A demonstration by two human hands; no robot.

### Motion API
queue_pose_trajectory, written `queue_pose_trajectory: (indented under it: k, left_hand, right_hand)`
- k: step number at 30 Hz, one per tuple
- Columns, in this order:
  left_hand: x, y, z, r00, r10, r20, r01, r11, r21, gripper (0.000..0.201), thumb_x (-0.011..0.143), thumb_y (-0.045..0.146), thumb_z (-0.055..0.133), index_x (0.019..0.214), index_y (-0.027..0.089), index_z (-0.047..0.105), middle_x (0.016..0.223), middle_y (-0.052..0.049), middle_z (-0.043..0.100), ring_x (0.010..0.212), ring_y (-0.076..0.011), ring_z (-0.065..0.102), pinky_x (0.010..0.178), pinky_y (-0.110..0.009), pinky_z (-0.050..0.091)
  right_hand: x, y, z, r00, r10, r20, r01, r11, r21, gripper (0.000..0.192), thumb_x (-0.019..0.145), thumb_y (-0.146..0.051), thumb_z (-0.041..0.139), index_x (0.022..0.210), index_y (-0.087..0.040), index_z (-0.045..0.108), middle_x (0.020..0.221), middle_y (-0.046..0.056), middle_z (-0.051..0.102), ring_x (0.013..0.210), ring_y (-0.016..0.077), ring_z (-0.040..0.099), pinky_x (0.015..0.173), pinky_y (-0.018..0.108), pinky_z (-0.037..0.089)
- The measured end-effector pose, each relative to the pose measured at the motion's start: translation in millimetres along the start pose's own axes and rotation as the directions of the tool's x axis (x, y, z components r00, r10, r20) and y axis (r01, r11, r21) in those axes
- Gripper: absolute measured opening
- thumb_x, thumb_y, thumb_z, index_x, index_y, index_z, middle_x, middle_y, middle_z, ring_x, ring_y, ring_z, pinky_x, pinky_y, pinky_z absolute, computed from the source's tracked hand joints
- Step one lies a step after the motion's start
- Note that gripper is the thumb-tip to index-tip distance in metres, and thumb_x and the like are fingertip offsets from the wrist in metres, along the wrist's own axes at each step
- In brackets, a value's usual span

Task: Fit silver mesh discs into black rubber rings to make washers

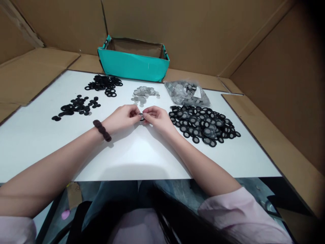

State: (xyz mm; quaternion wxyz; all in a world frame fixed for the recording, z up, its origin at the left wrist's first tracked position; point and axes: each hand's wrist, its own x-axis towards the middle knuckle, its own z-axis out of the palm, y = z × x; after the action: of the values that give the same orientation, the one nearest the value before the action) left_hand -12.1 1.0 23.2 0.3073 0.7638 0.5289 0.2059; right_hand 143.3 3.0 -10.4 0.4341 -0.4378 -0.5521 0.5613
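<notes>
Cardboard walls close in the workspace on three sides, and a white tabletop (pixel 132 159) lies flat between them, seen from the head camera looking down over the person's lap.

No brand, label or readable writing shows anywhere; a dark mark on the teal box's left corner is too small to read.

Both forearms reach in from the bottom edge and meet near the middle of the table. The left hand (pixel 123 117) rests with its wrist on the surface, a dark brown hair tie (pixel 102 130) around that wrist, and its fingers curl inward toward the right hand. The right hand (pixel 157 118) mirrors it, fingers bent and narrow. Between the two sets of fingertips sits a small black ring (pixel 141 117), pinched from both sides just above the tabletop; whether a mesh disc is in it cannot be told.

Just right of the right hand spreads a heap of black rings with grey mesh centres (pixel 204 123). Behind that heap lies a clear plastic bag of grey discs (pixel 186 92). Directly beyond the hands is a small pile of loose grey discs (pixel 143 94). Farther left are two piles of black rings: one at the back (pixel 104 84), one nearer the left edge (pixel 76 106). A teal box (pixel 133 64) stands open at the far edge, against the cardboard.
</notes>
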Motion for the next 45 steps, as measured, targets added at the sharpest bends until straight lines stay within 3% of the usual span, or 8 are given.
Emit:
queue_pose_trajectory:
  k: [5,10,14,19,30,36,41,45]
  left_hand:
    - [-1.0,-0.1,4.0,0.999,0.001,-0.053,0.000,1.000,0.030,0.023,0.076,0.034,0.044,0.078,0.016,0.058,0.073,-0.004,0.062,0.067,-0.0165,0.053,0.061,-0.027,0.038]
    - [-1.5,0.7,5.4,0.996,0.034,-0.087,-0.025,0.994,0.105,0.024,0.076,0.033,0.046,0.082,0.016,0.061,0.077,-0.005,0.064,0.072,-0.0184,0.057,0.065,-0.028,0.040]
    - [-0.2,2.0,1.4,0.998,0.027,-0.048,-0.021,0.993,0.116,0.025,0.073,0.034,0.048,0.078,0.016,0.065,0.075,-0.005,0.066,0.070,-0.0183,0.057,0.064,-0.028,0.040]
    - [-1.1,7.7,-7.3,1.000,0.024,0.011,-0.025,0.993,0.113,0.027,0.073,0.037,0.047,0.070,0.018,0.066,0.069,-0.003,0.066,0.065,-0.0169,0.056,0.061,-0.027,0.039]
    - [-2.2,8.7,5.5,0.984,0.057,-0.168,-0.043,0.995,0.086,0.025,0.077,0.033,0.043,0.074,0.016,0.061,0.076,-0.004,0.065,0.072,-0.0169,0.055,0.069,-0.027,0.040]
    - [-0.1,4.0,5.4,0.994,0.087,-0.071,-0.083,0.995,0.050,0.023,0.079,0.032,0.040,0.081,0.016,0.057,0.079,-0.004,0.062,0.070,-0.0162,0.053,0.064,-0.026,0.040]
    - [0.7,0.6,5.1,0.997,0.054,-0.062,-0.050,0.997,0.062,0.023,0.080,0.033,0.041,0.081,0.016,0.056,0.079,-0.004,0.062,0.072,-0.0173,0.054,0.066,-0.027,0.039]
    - [0.5,0.8,8.4,0.998,0.027,-0.056,-0.023,0.997,0.073,0.024,0.082,0.032,0.038,0.085,0.016,0.055,0.080,-0.005,0.061,0.072,-0.0185,0.054,0.067,-0.029,0.039]
  right_hand:
    - [-2.2,-3.1,0.5,0.999,0.004,0.038,-0.005,1.000,0.028,0.013,0.069,-0.017,0.063,0.081,-0.016,0.058,0.059,-0.003,0.061,0.055,0.0093,0.059,0.060,0.023,0.051]
    - [-0.4,-4.8,0.4,0.998,0.055,-0.023,-0.055,0.999,0.004,0.008,0.069,-0.010,0.061,0.075,-0.013,0.058,0.057,-0.002,0.061,0.051,0.0078,0.057,0.056,0.021,0.049]
    - [0.2,-4.9,-0.5,0.982,0.187,0.011,-0.187,0.982,0.018,0.007,0.073,-0.008,0.060,0.071,-0.012,0.055,0.050,-0.002,0.059,0.046,0.0076,0.056,0.053,0.020,0.049]
    - [-1.2,-8.1,-2.2,0.974,0.203,0.097,-0.207,0.978,0.032,0.008,0.076,-0.013,0.060,0.071,-0.013,0.054,0.051,-0.001,0.061,0.047,0.0076,0.058,0.053,0.019,0.049]
    - [-7.9,-9.4,0.1,0.998,0.023,-0.064,-0.028,0.997,-0.070,0.010,0.072,-0.016,0.062,0.071,-0.015,0.052,0.053,-0.002,0.057,0.048,0.0086,0.056,0.050,0.020,0.048]
    - [-5.5,-10.0,-1.6,0.989,-0.135,-0.055,0.128,0.984,-0.121,0.006,0.072,-0.019,0.057,0.078,-0.016,0.058,0.060,-0.002,0.059,0.052,0.0080,0.054,0.055,0.021,0.047]
    - [-1.9,-4.2,-1.4,0.992,-0.126,-0.018,0.123,0.988,-0.096,0.010,0.074,-0.020,0.055,0.081,-0.016,0.061,0.070,-0.001,0.063,0.057,0.0078,0.055,0.060,0.022,0.048]
    - [-1.4,-2.2,0.3,0.999,-0.007,-0.037,0.006,1.000,-0.018,0.011,0.070,-0.017,0.061,0.080,-0.015,0.056,0.062,-0.002,0.060,0.054,0.0086,0.058,0.059,0.022,0.050]
